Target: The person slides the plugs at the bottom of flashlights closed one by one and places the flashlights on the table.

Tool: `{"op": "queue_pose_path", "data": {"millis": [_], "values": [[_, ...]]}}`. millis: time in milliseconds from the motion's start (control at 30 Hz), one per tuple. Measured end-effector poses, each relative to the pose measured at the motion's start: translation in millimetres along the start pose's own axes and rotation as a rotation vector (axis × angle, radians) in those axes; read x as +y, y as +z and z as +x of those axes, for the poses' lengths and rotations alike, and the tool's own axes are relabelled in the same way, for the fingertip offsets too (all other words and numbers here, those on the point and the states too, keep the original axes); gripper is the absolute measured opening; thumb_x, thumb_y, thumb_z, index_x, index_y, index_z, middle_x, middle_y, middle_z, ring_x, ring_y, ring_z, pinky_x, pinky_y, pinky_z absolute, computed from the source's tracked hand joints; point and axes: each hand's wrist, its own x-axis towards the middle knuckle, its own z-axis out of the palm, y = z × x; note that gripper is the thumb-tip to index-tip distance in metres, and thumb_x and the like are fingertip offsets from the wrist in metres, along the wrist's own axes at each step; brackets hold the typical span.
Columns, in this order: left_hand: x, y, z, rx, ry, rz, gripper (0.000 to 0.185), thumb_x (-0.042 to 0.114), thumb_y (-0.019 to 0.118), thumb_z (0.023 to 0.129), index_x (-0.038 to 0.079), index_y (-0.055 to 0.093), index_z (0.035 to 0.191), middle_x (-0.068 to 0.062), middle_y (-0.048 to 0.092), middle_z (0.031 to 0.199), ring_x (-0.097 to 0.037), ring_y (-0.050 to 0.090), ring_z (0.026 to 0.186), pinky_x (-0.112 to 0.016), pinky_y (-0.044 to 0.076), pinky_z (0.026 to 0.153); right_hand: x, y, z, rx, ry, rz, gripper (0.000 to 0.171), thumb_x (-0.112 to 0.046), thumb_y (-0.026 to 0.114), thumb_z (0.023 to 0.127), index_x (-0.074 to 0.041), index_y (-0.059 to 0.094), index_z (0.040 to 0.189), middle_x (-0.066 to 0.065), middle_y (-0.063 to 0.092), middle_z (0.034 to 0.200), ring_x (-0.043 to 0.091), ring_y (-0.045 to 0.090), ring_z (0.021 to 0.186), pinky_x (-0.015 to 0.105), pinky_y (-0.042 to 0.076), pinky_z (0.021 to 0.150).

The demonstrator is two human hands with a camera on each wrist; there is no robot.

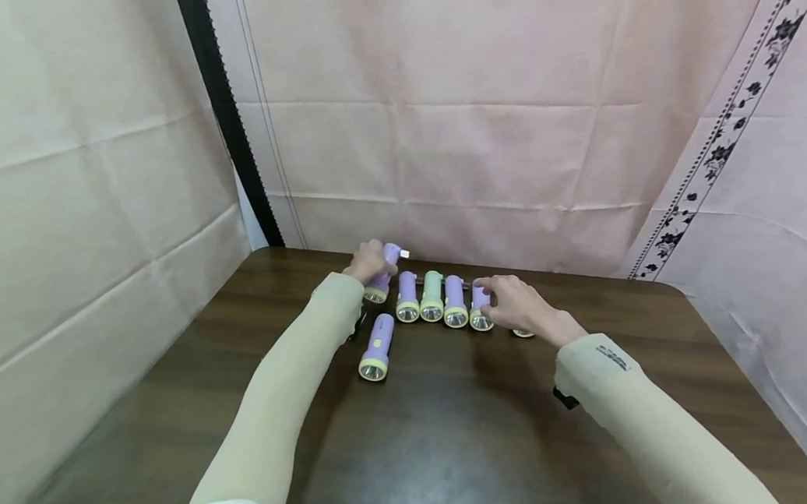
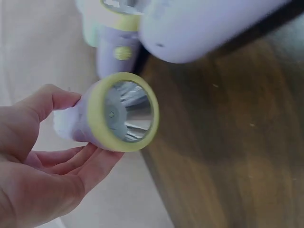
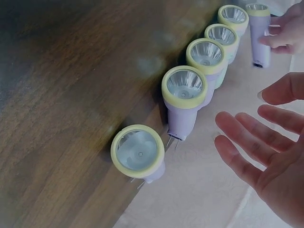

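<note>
L hand [image 1: 369, 261] grips purple torch [image 2: 114, 114]; R hand [image 1: 515, 302] empty, fingers apart. Prob. best moved w/o bumping far torch row [image 1: 432, 297].

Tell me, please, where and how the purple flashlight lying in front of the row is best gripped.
Probably by the slim purple barrel, from above, pinching across the sides: the flashlight lies on the table, its wider yellow-rimmed head toward the head camera and the barrel's top exposed.
</note>
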Motion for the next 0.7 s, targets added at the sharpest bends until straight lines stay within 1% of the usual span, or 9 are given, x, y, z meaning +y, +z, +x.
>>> {"op": "queue_pose_path", "data": {"millis": [100, 200, 267, 333, 433, 567, 700], "values": [[9.2, -5.1, -0.2, 0.001, 0.046, 0.008, 0.035, 0.020, 0.074, 0.075, -0.001, 0.062, 0.100, -0.019, 0.065, 0.101, -0.033, 0.062, 0.092, -0.043, 0.053, 0.081, 1, -3, 1, 0.007, -0.007, -0.002, 0.053, -0.011, 0.058, 0.080, -0.004, 0.056, 0.133, 0.018, 0.067, 0.115, 0.017, 0.053, 0.070, 0.031, 0.043, 0.062], [15.9, -7.8, -1.2, -0.007, 0.107, 0.009, 0.037, 0.019, 0.075, 0.075, -0.001, 0.061, 0.102, -0.018, 0.065, 0.101, -0.032, 0.062, 0.092, -0.042, 0.052, 0.082, 1, -7, 2, 0.020, -0.016, -0.007, 0.058, -0.012, 0.058, 0.081, -0.005, 0.051, 0.137, 0.018, 0.067, 0.116, 0.021, 0.062, 0.084, 0.037, 0.048, 0.071], [21.4, -7.9, -0.5, -0.018, 0.156, -0.005, 0.043, 0.017, 0.076, 0.074, -0.001, 0.060, 0.110, -0.018, 0.065, 0.105, -0.032, 0.062, 0.095, -0.042, 0.052, 0.084, 2, -10, 3, 0.028, -0.012, -0.004, 0.061, -0.013, 0.058, 0.081, -0.007, 0.047, 0.141, 0.018, 0.067, 0.116, 0.023, 0.064, 0.090, 0.041, 0.050, 0.076], [26.1, -6.9, -1.2, -0.039, 0.201, -0.019, 0.049, 0.015, 0.077, 0.075, -0.001, 0.058, 0.117, -0.018, 0.064, 0.109, -0.032, 0.061, 0.099, -0.041, 0.052, 0.087, 2, -12, 3, 0.029, -0.007, 0.004, 0.064, -0.014, 0.058, 0.081, -0.009, 0.044, 0.144, 0.018, 0.067, 0.116, 0.023, 0.064, 0.091, 0.042, 0.051, 0.077], [31.2, -3.3, -3.4, -0.051, 0.251, -0.032, 0.054, 0.012, 0.077, 0.074, 0.000, 0.056, 0.121, -0.018, 0.064, 0.111, -0.032, 0.060, 0.102, -0.040, 0.051, 0.090, 1, -13, 3, 0.028, -0.003, 0.014, 0.068, -0.014, 0.058, 0.081, -0.011, 0.040, 0.146, 0.019, 0.067, 0.116, 0.024, 0.063, 0.089, 0.042, 0.051, 0.076], [36.1, -1.2, -7.3, -0.061, 0.294, -0.015, 0.048, 0.011, 0.076, 0.074, -0.001, 0.057, 0.117, -0.017, 0.064, 0.109, -0.032, 0.060, 0.101, -0.040, 0.051, 0.089, 0, -12, 4, 0.028, -0.004, 0.020, 0.072, -0.015, 0.059, 0.079, -0.013, 0.038, 0.148, 0.020, 0.067, 0.117, 0.024, 0.064, 0.090, 0.042, 0.051, 0.075], [39.6, -1.0, -9.3, -0.069, 0.310, -0.003, 0.053, 0.011, 0.076, 0.074, 0.001, 0.056, 0.121, -0.016, 0.063, 0.112, -0.031, 0.059, 0.103, -0.040, 0.050, 0.091, -1, -12, 7, 0.024, -0.008, 0.019, 0.075, -0.016, 0.059, 0.078, -0.015, 0.035, 0.150, 0.019, 0.067, 0.118, 0.019, 0.060, 0.077, 0.038, 0.048, 0.069]]}}
